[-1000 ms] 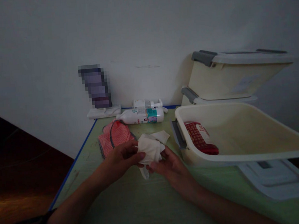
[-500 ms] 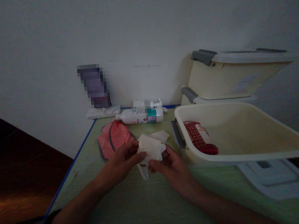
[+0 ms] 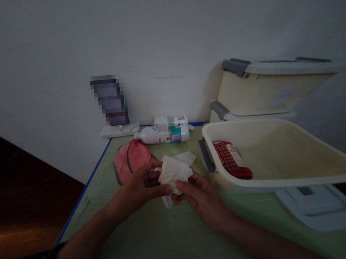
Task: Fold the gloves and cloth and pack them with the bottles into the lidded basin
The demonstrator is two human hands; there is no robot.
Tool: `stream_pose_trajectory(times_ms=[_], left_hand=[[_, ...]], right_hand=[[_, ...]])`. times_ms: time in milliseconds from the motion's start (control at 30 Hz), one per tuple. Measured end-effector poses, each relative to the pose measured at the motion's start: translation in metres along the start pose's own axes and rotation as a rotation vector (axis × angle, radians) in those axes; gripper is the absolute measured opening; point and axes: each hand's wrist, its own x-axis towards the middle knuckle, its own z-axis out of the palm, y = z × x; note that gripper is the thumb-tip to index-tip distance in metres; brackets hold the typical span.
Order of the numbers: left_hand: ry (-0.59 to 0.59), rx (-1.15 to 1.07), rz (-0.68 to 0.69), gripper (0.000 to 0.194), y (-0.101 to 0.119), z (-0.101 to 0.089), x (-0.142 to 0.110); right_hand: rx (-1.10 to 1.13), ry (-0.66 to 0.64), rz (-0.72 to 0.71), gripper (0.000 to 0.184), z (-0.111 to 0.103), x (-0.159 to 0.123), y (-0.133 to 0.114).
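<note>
Two bare hands met at the centre of the frame, holding a white bundle (image 3: 172, 171) of thin, folded material just above a green table (image 3: 131, 244). The left hand (image 3: 139, 184) had its thumb at the bundle's lower edge and its index finger at the left edge, slightly parted. The right hand (image 3: 207, 198) was closed on the lower right corner, thumb on top, other fingers (image 3: 193, 202) curled underneath.

Above the hands, a white bottle (image 3: 149, 135) lay on its side with a teal panel, a small printed figure and rows of characters too small to read. A pump bottle (image 3: 161, 120) lay behind it, its label partly covered. In a cream bin (image 3: 285, 182) at the right, a red packet (image 3: 227, 159) carried a pale panel whose lettering was too blurred to make out. A faint sticker on the cream box (image 3: 254, 93) at upper right was also illegible.

The undersides of the bundle were hidden by the hands; whether the pale piece (image 3: 188, 158) just above joined it could not be told. A red cloth (image 3: 136, 158) lay partly behind the left hand. At upper left, pixelation masked an upright object (image 3: 112, 100). Both forearms ran out of the frame's bottom, and the bin overlapped a pale lid (image 3: 325, 205).
</note>
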Motion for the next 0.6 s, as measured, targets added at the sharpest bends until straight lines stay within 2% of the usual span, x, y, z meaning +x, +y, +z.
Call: stream_pose_trajectory(times_ms=[167,300,467,533,600], left_hand=[[-0.012,0.073,-0.005,0.044,0.002,-0.0051,-0.0016],[-0.133,0.102,0.019,0.038,0.0015,-0.0078,-0.0027],[-0.17,0.134,0.143,0.062,0.0017,-0.0062,-0.0069],[-0.187,0.189,0.21,0.056,0.0018,-0.0056,-0.0084],[-0.201,0.248,0.243,0.037,0.0017,-0.0058,-0.0091]], right_hand=[[-0.05,-0.033,-0.007,0.028,0.0021,-0.0023,-0.0001],[-0.095,0.005,0.024,0.025,0.0026,-0.0024,0.0016],[-0.097,0.018,0.021,0.025,0.0012,-0.0014,0.0025],[-0.115,0.023,0.012,0.025,0.0006,-0.0008,0.0017],[-0.133,0.023,0.005,0.025,0.0005,-0.0008,0.0003]])
